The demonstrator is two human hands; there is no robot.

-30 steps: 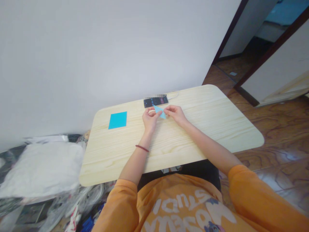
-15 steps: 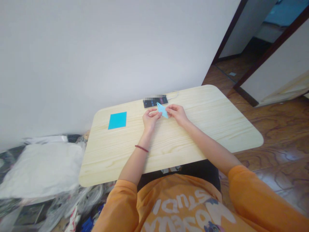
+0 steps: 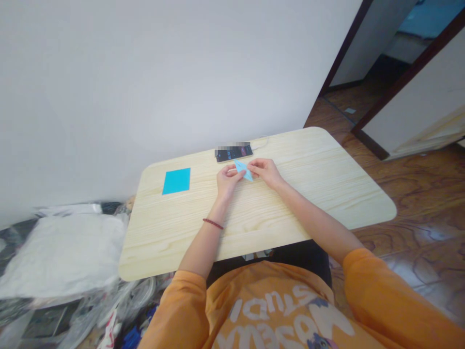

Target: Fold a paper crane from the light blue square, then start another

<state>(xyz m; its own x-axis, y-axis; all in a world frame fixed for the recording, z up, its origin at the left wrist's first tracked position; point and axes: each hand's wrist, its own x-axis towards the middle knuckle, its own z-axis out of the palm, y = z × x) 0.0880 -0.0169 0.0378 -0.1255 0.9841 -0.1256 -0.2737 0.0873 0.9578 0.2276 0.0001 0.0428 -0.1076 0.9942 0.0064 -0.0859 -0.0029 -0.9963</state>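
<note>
My left hand and my right hand meet above the pine-look table. Between their fingertips they pinch a folded, pale blue paper piece, narrow and pointed. A flat square of brighter blue paper lies to the left of my hands, untouched. A black smartphone lies just beyond my fingers, its screen lit and its top edge blurred out. A dark red bracelet circles my left wrist.
A thin white cable runs from the phone along the table's far edge. A white wall rises behind the table. Plastic bags and a white cushion sit on the floor at left. A wooden floor and doorways lie right.
The folded paper has turned between my fingers, its pointed end swinging from upright to leaning left. My hands have shifted only slightly.
</note>
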